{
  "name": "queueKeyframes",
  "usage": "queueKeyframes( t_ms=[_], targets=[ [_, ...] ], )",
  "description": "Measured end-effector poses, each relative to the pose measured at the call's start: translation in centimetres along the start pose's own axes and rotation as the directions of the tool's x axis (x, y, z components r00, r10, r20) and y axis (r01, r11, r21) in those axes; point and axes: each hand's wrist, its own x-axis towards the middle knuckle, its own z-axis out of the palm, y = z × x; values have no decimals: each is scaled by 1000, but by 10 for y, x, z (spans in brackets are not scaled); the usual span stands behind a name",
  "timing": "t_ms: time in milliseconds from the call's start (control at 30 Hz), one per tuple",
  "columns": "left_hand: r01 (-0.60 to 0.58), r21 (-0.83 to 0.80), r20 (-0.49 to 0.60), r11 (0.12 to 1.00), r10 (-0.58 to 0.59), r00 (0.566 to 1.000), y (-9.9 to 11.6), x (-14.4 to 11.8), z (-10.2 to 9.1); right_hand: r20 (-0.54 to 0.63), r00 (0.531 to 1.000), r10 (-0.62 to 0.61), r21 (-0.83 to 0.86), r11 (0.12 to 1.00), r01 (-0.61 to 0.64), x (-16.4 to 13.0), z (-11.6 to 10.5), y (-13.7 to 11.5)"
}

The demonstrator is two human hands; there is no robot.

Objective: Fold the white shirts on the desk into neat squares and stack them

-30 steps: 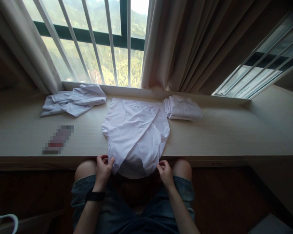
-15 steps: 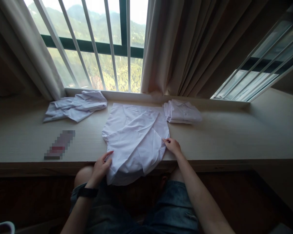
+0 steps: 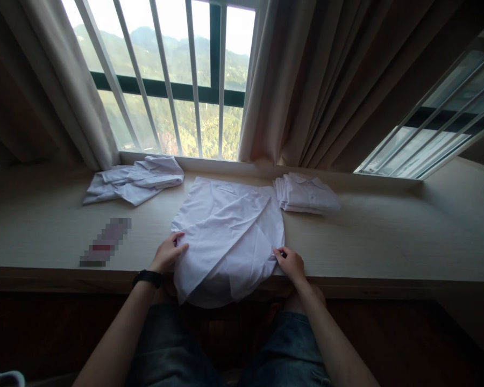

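Note:
A white shirt [image 3: 226, 236] lies partly folded in front of me, its lower end hanging over the table's front edge. Diagonal creases cross it. At its left border, my left hand [image 3: 168, 253] touches the cloth with thumb and index finger apart; its other fingers are partly hidden. My right hand [image 3: 291, 263] is closed, pinching the shirt's right border between thumb and fingers.
Behind and to the right sits a stack of folded white shirts [image 3: 308, 194]. A crumpled white garment [image 3: 133, 180] lies at the back left, and a pixelated item [image 3: 106, 243] is nearer on the light table [image 3: 371, 242]. Curtains [image 3: 298, 80] flank the barred window.
My left hand has moved up along the shirt's left edge. My right hand stays on the right edge. The view has shifted slightly, so everything sits lower and further right.

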Motion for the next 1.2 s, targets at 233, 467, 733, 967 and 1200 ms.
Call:
queueKeyframes(
  t_ms=[233,467,733,967,1200],
  targets=[
    [-170,391,-252,905,283,926,50,-54,19,-6,1000,21,30,999,-21,-3,3,-10],
    [43,466,-328,884,128,936,67,-58,33,233,971,-58,145,989,25,-40,-13,-37],
    [131,544,-152,829,-56,987,67,-4,51,80,995,-56,-86,994,63,24,-26,-32],
    [120,561,-228,819,14,974,60,-9,72,-53,985,164,15,986,-163,110,-1,2],
    [-466,482,-19,741,541,841,103,-43,83,123,947,298,653,694,-303,136,7,8]
  ],
)
